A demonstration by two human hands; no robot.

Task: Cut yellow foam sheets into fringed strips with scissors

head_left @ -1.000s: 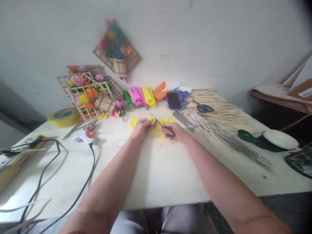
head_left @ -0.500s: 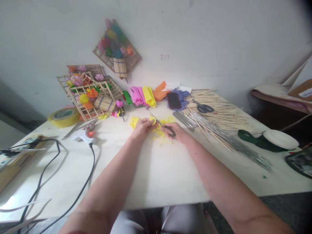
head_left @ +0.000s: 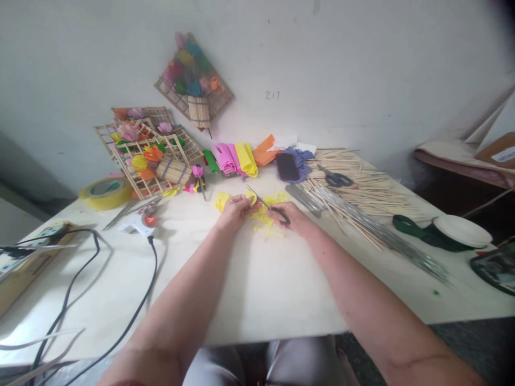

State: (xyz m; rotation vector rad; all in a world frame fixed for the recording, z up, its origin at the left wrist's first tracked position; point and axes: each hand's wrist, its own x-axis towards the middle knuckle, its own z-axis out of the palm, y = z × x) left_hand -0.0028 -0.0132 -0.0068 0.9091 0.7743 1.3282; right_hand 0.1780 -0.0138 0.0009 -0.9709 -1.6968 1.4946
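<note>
Near the middle of the white table, my left hand [head_left: 237, 210] pinches a small yellow paper piece [head_left: 252, 197] between thumb and fingers. My right hand [head_left: 293, 215] is closed round the black handles of a pair of scissors [head_left: 263, 201]. The blades point up and to the left, close beside the yellow piece; whether they touch it is too small to tell. Yellow paper scraps [head_left: 267, 221] lie under and between both hands, and more yellow paper [head_left: 221, 201] is just behind my left hand.
Rolled pink paper [head_left: 226, 159], yellow paper [head_left: 246, 158] and a phone [head_left: 287, 166] lie behind. Wooden sticks [head_left: 370, 185], wires [head_left: 378, 236] and spare scissors [head_left: 338, 179] are right. Flower-filled stick frames [head_left: 140, 155], tape [head_left: 107, 193] and a corded glue gun [head_left: 139, 222] are left.
</note>
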